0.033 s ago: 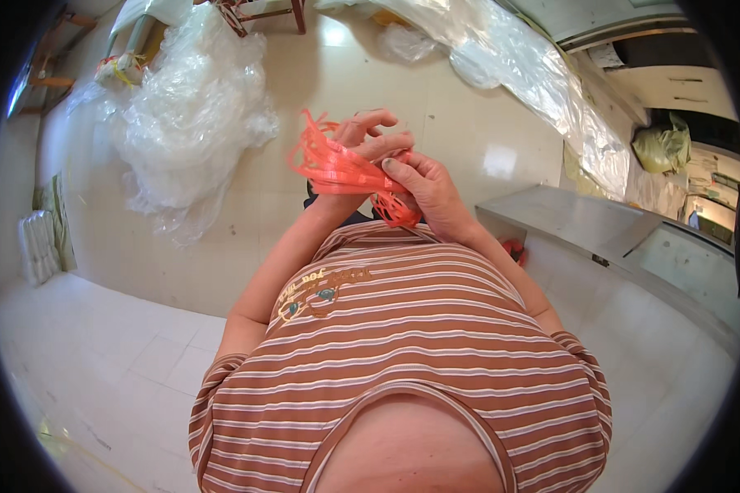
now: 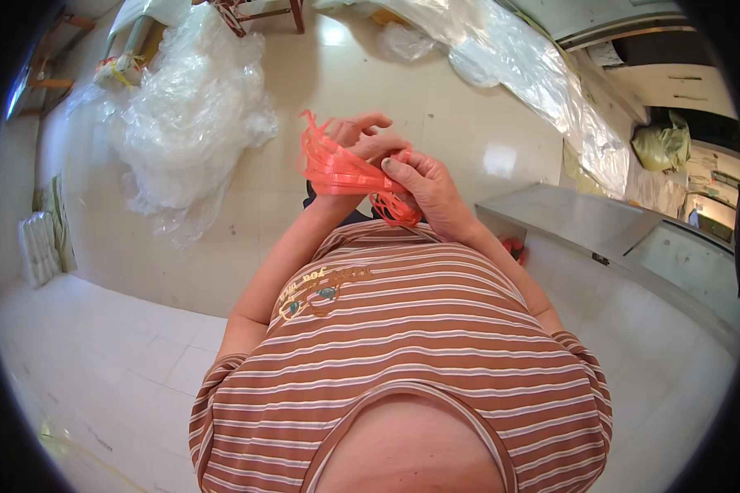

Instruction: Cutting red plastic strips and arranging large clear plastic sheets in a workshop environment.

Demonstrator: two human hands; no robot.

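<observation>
A bundle of thin red plastic strips [image 2: 337, 171] is held in front of my chest, above a glossy cream floor. The strips are wound around my left hand [image 2: 360, 131], whose fingers curl upward behind the bundle. My right hand [image 2: 432, 193] grips the bundle from the right, with its thumb pressed on top. A looped tangle of the same strips [image 2: 393, 210] hangs under my right palm. My brown striped shirt fills the lower middle of the view.
A heap of clear plastic film [image 2: 181, 107] lies on the floor at the left. A long clear plastic sheet [image 2: 534, 74] runs along the back right. A steel counter [image 2: 584, 218] stands at the right, with a yellow-green bag [image 2: 662, 144] beyond it. Wooden chair legs [image 2: 255, 12] stand at the top.
</observation>
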